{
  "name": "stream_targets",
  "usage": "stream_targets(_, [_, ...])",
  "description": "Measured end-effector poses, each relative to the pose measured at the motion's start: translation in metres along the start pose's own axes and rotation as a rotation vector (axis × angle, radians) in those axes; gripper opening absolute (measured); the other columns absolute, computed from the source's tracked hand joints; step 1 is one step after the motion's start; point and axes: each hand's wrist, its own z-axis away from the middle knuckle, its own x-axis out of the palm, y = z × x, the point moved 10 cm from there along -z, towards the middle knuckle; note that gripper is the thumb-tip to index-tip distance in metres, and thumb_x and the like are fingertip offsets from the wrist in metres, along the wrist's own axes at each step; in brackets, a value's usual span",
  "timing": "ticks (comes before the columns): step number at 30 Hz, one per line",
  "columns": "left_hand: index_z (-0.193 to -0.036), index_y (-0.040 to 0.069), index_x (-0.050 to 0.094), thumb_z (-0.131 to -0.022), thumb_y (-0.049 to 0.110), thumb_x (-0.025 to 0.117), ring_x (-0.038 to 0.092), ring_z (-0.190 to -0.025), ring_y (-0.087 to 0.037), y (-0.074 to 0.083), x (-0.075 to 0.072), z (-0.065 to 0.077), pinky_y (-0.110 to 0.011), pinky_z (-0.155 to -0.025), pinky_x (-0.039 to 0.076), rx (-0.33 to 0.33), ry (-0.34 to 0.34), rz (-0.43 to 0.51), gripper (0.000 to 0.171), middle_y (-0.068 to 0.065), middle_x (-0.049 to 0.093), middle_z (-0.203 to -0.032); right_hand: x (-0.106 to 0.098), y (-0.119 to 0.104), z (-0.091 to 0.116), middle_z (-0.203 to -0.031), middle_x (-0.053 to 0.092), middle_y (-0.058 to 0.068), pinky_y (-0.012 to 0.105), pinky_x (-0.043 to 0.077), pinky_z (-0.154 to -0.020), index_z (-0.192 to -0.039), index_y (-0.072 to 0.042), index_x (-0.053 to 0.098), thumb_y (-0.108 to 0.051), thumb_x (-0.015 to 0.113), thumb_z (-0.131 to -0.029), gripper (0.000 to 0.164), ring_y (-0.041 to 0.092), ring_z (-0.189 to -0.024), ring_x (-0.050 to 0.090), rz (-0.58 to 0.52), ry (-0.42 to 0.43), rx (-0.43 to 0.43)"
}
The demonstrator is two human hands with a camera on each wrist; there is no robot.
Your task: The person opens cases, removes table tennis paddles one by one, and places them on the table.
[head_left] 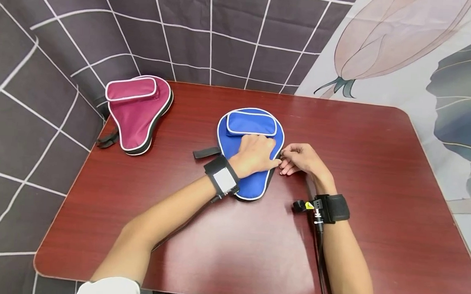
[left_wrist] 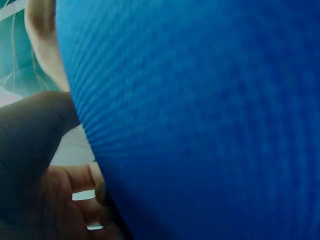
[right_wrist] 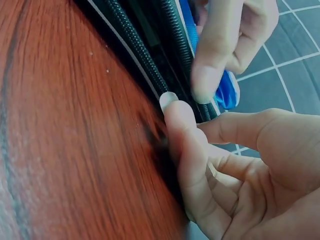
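Note:
A blue table tennis paddle case (head_left: 252,185) with white piping and a front pocket (head_left: 252,123) lies mid-table, its narrow end toward me. My left hand (head_left: 257,154) presses down on its face just below the pocket, thumb stretched to the right edge. At that same edge, my right hand (head_left: 303,160) has its fingertips pinched together on the zipper (right_wrist: 175,37). The right wrist view shows the zipper teeth parted above those fingertips, with the left thumb (right_wrist: 206,82) on the case's edge. Hidden between the fingers is any zipper pull. Blue fabric fills most of the left wrist view.
A maroon paddle case (head_left: 137,113) of the same shape lies at the table's back left corner. A black strap (head_left: 206,153) sticks out left from the blue case. The reddish-brown table (head_left: 375,169) meets a grey checked cloth (head_left: 235,52) behind. A cable runs along my right forearm.

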Motion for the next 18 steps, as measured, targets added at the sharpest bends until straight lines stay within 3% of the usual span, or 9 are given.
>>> stream_targets(6, [-0.091,0.017,0.067,-0.079,0.063,0.063,0.061,-0.075,-0.024,0.007,0.007,-0.002,-0.039,-0.061,0.048,0.019,-0.078,-0.081,0.048,-0.003,0.063,-0.079,0.002,-0.005,0.003,-0.064,0.065,0.015,0.036,0.055,-0.05,-0.093,0.009,0.057,-0.008,0.049,-0.096,0.019,0.022,-0.051,0.066,0.007,-0.006,-0.019])
stream_targets(14, [-0.07,0.019,0.058,-0.077,0.044,0.067,0.058,-0.068,-0.021,0.005,0.0,-0.003,-0.04,-0.055,0.046,0.024,-0.031,-0.055,0.027,0.001,0.056,-0.068,0.0,-0.005,0.002,-0.064,0.064,0.015,0.037,0.055,-0.051,-0.094,0.009,0.059,-0.009,0.051,-0.096,0.02,0.021,-0.05,0.065,0.014,0.02,-0.006])
stream_targets(18, [-0.069,0.018,0.06,-0.075,0.035,0.068,0.056,-0.063,-0.022,0.01,-0.006,-0.001,-0.04,-0.054,0.046,0.051,-0.009,-0.044,0.02,0.001,0.057,-0.067,0.001,-0.007,0.004,-0.065,0.064,0.016,0.038,0.056,-0.051,-0.093,0.01,0.06,-0.009,0.051,-0.096,0.021,0.021,-0.05,0.065,0.027,0.021,-0.012])
